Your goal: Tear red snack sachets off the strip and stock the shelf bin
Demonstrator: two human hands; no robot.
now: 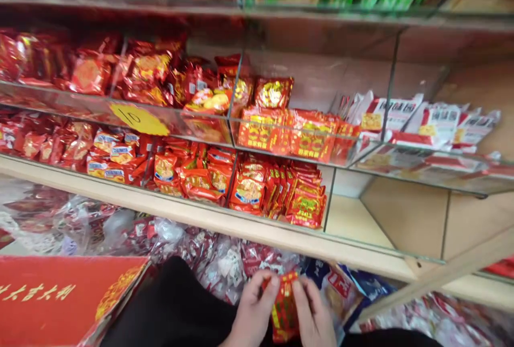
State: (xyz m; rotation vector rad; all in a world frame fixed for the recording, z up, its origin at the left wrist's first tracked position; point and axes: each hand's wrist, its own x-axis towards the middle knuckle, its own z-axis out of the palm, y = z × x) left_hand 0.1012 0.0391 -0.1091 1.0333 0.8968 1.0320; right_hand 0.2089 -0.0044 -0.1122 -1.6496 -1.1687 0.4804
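Observation:
Low in the head view, between my knees, I hold a small red and gold snack packet point(286, 309) with both hands. My left hand point(255, 307) grips its left edge with the thumb on top. Along the right edge, my right hand point(315, 309) pinches it with thumb and fingers. The packet's back is hidden from me. Similar red packets point(307, 202) stand in a row on the bottom shelf ahead. Above them, more red and gold packets point(263, 130) sit behind a clear shelf front.
White and red packets point(437, 122) fill the right of the middle shelf. A yellow tag point(139, 119) marked 10 hangs at left. A red box point(68, 299) stands by my left leg. Plastic-wrapped bags point(225, 258) and a blue package point(341, 288) lie under the wooden shelf edge point(193, 216).

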